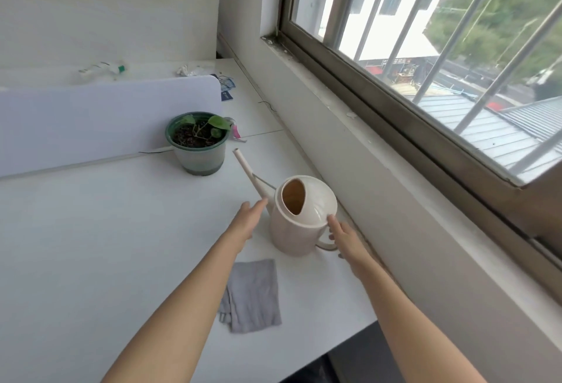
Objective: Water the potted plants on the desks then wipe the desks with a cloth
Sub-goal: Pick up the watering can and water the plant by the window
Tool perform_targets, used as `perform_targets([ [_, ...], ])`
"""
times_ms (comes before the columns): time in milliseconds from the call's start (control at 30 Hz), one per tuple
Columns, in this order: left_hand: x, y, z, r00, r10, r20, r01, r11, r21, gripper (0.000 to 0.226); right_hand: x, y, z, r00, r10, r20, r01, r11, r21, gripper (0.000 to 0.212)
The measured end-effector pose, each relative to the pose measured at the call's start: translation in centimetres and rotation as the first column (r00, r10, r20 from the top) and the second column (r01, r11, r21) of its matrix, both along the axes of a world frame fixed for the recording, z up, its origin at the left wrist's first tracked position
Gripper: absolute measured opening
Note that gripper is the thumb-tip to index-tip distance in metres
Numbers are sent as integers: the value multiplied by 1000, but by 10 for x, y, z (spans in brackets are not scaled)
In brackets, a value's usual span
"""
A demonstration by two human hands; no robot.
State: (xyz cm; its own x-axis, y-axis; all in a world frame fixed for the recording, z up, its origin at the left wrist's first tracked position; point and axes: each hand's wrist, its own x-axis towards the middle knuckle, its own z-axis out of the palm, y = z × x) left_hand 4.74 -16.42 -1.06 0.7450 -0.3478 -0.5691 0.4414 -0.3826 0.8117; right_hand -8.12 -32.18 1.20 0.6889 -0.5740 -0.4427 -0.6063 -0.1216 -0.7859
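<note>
A cream watering can [299,224] stands upright on the white desk [91,245] by the wall, its long spout pointing up and left toward a small green plant in a green-rimmed pot [199,145]. My left hand [248,220] is open, fingertips at the base of the spout. My right hand [345,238] is open beside the can's handle, fingertips touching the lid's edge. A folded grey cloth [254,294] lies flat on the desk between my forearms.
A white divider panel [106,121] stands behind the pot. Beyond it, the far desk holds a spray bottle [103,69], crumpled paper and blue cards. A wall ledge and barred window [425,63] run along the right. The desk's front edge is at lower right.
</note>
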Motion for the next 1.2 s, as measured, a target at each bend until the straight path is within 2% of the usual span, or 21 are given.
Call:
perform_targets([
  [67, 4, -9, -5, 996, 21, -83, -27, 997, -75, 80, 0, -5, -4, 1000, -5, 4, 5, 997, 80, 46],
  [200, 12, -21, -10, 982, 87, -170, -119, 975, -187, 100, 2, -18, -9, 999, 40, -17, -38, 990, 139, 41],
  [300, 20, -25, -14, 967, 130, -218, -188, 945, -269, 105, 4, -23, -7, 998, 63, -10, -61, 987, 151, 42],
  [400, 28, -29, -17, 954, 139, -267, -220, 927, -303, 106, 7, -28, -10, 997, 65, 46, -72, 981, 178, 33],
  [467, 31, -31, -19, 942, 130, -310, -240, 906, -348, 99, 11, -30, -12, 995, 17, 94, -39, 972, 233, 22],
  [567, 33, -32, -15, 935, 144, -323, -268, 885, -381, 48, 25, -29, -6, 988, -81, 134, 41, 959, 279, 18],
  [633, 34, -28, -13, 932, 164, -323, -283, 886, -367, 34, 36, -28, 4, 982, -125, 144, 83, 960, 268, 17],
  [733, 39, -20, -4, 917, 216, -335, -339, 864, -372, 33, 52, -28, 22, 970, -141, 196, 86, 961, 264, 22],
  [800, 45, -16, 4, 900, 253, -355, -392, 827, -404, 36, 59, -26, 35, 963, -124, 239, 59, 963, 263, 33],
  [933, 60, -12, 14, 878, 360, -316, -475, 731, -489, 64, 66, -18, 58, 960, -15, 279, -56, 968, 244, 19],
  [1067, 66, -12, 26, 879, 413, -239, -472, 684, -556, 60, 74, -9, 72, 937, 71, 341, -161, 956, 245, 20],
  [1200, 70, -12, 29, 869, 432, -240, -485, 656, -578, 61, 85, -2, 82, 928, 107, 358, -186, 963, 196, 19],
])
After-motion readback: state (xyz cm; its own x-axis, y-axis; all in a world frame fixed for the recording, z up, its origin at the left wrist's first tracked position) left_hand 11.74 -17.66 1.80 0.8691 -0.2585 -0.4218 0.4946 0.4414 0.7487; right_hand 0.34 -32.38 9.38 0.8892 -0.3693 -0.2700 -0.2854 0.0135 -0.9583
